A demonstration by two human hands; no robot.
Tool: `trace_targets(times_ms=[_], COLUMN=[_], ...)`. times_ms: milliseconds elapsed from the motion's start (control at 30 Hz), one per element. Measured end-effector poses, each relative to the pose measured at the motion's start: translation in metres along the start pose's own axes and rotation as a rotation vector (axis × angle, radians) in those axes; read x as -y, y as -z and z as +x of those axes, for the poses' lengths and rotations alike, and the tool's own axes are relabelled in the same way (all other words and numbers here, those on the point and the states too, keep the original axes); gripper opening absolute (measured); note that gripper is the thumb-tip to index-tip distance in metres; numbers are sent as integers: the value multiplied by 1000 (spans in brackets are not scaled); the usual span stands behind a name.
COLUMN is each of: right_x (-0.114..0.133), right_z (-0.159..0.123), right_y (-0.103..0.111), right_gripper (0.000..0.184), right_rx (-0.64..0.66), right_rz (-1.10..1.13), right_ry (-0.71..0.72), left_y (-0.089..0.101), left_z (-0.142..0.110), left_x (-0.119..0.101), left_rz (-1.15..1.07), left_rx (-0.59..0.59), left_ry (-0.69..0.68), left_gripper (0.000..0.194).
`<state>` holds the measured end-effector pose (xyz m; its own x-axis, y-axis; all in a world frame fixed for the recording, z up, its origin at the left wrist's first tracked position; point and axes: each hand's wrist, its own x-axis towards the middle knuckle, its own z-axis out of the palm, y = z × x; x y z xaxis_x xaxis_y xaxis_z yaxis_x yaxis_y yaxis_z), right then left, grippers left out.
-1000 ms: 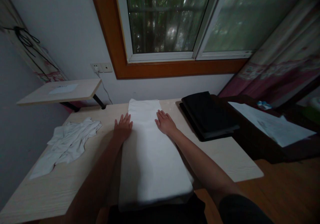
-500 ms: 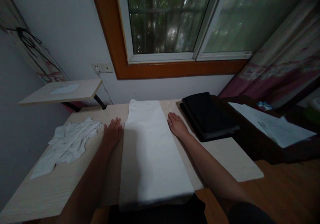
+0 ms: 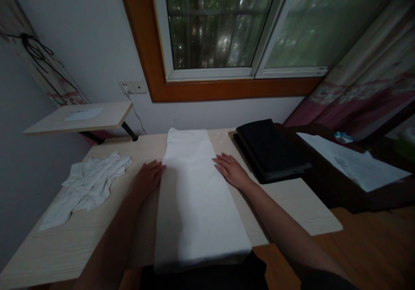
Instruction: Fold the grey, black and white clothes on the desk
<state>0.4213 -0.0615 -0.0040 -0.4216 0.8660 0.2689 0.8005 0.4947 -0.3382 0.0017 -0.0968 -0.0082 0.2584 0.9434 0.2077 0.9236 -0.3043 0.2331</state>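
Observation:
A long white folded cloth (image 3: 197,195) lies flat on the pale wooden table (image 3: 311,208), its near end at the front edge by my lap. My left hand (image 3: 151,177) rests at the cloth's left edge, fingers stretched out and fingertips at the fabric. On the opposite side, my right hand (image 3: 231,169) lies with fingers extended, their tips touching the cloth's right edge. Neither hand grips anything. A crumpled white garment (image 3: 90,184) lies on the table to the left of my left hand.
A black folder-like item (image 3: 270,149) lies right of my right hand. At the back left stands a small raised shelf (image 3: 113,113) with a paper (image 3: 84,114) on it. A dark surface at the right bears a white sheet (image 3: 350,160). A window (image 3: 220,26) is behind the table.
Both hands have moved inward to the cloth's side edges; the right hand has also come slightly nearer to me. The cloth looks unchanged.

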Motion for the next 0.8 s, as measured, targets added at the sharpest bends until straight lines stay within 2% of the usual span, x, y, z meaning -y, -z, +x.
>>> trace_targets(times_ms=[367, 600, 800], right_x=[-3, -4, -7], right_z=[1, 4, 16], right_y=[1, -4, -3], right_gripper=[38, 35, 36], right_rx=[-130, -108, -70], right_rz=[151, 15, -97], right_ry=[114, 90, 28], left_y=[1, 5, 4], left_z=[1, 6, 17], left_x=[-7, -17, -21], left_rz=[108, 194, 243], left_rx=[7, 33, 1], left_ry=[31, 59, 113], left_gripper=[45, 45, 46])
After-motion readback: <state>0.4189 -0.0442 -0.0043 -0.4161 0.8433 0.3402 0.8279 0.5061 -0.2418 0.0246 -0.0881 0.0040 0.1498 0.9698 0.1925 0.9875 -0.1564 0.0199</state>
